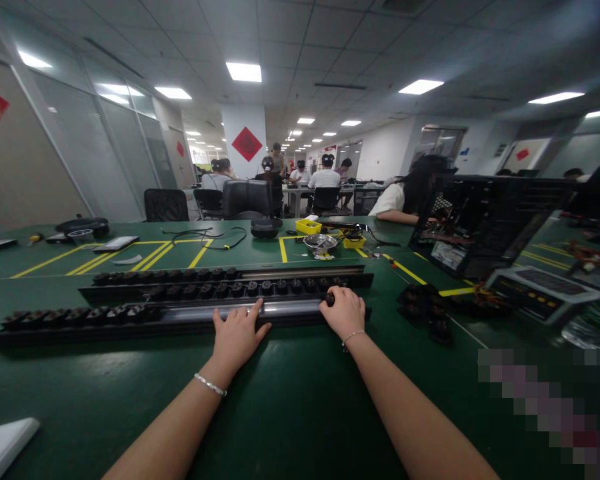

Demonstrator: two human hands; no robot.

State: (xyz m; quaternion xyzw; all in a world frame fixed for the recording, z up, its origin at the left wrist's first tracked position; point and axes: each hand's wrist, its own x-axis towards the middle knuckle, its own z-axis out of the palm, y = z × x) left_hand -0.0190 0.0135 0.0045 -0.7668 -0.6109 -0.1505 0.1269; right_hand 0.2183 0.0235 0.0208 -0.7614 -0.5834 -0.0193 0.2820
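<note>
My left hand (239,331) lies with fingers spread over the front edge of a long black rail (190,323) with a shiny metal strip. Small black round parts (80,315) fill the left stretch of this rail. Between the thumb and fingers of my right hand (345,311) is a small black round part (331,299), just above the right end of the rails. Directly behind, a second black rail (115,294) carries a row of similar round parts. A third rail (305,273) lies farther back, also partly filled.
An open black computer case (490,220) stands at right, near a power supply unit (535,293) and loose black parts (425,310). A metal bowl (320,244) and a yellow tray (308,227) sit behind the rails. A co-worker (405,193) leans on the far edge.
</note>
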